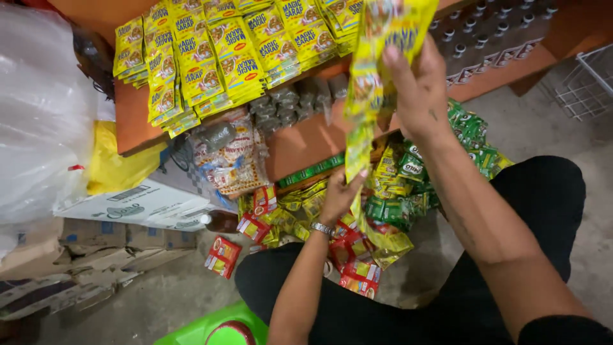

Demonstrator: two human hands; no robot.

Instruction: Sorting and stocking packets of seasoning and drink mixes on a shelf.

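Up top, an orange shelf (131,121) carries overlapping rows of yellow seasoning sachets (211,57), and just below them sits a row of small grey packets (290,105). Further right, a shelf row of small dark bottles (491,32) with pale caps. Down low, a heap of loose sachets (383,204), green, yellow and red, spills across the floor and the person's lap in black trousers. A white cardboard box (137,204) lies at left beside flattened brown cartons, its contents hidden, and a white wire basket (587,83) shows at far right. Now the strip of yellow sachets (377,70): long, glossy, joined packet to packet, hanging upright before the shelf. The right hand (418,89) is closed around its upper part, fingers wrapped over it. The left hand (341,195), a watch on its wrist, pinches the strip's lower end, fingers curled closed.
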